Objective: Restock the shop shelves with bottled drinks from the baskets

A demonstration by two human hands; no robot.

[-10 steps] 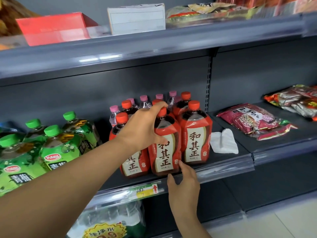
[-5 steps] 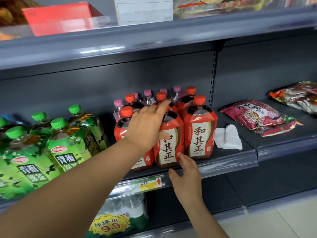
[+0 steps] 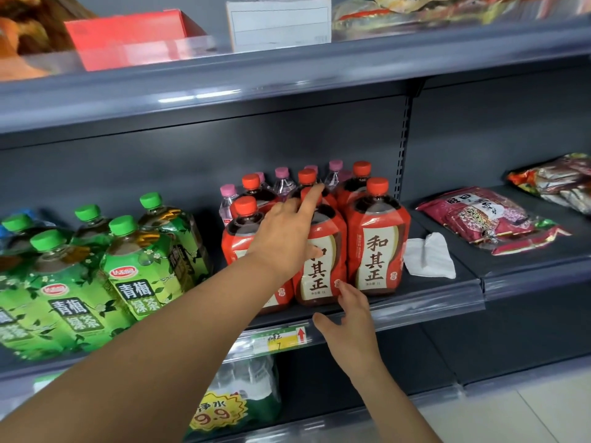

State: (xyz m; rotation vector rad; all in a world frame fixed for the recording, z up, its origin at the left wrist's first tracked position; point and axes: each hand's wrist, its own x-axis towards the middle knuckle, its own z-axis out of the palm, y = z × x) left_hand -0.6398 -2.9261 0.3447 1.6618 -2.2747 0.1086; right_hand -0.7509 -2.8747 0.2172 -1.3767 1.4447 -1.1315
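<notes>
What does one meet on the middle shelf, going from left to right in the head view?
green tea bottles → red-labelled bottles → crumpled white paper → pink packet → mixed-colour packets at the right edge.

Above the red-labelled bottles (image 3: 377, 247), open room runs up to the upper shelf (image 3: 287, 78). A narrow dark gap separates them from the green tea bottles (image 3: 144, 270). Pink-capped water bottles (image 3: 283, 183) block the back. To the right, the shelf board (image 3: 425, 290) lies bare apart from a white cloth (image 3: 428, 257). Snack packets (image 3: 479, 219) fill the next bay.
</notes>
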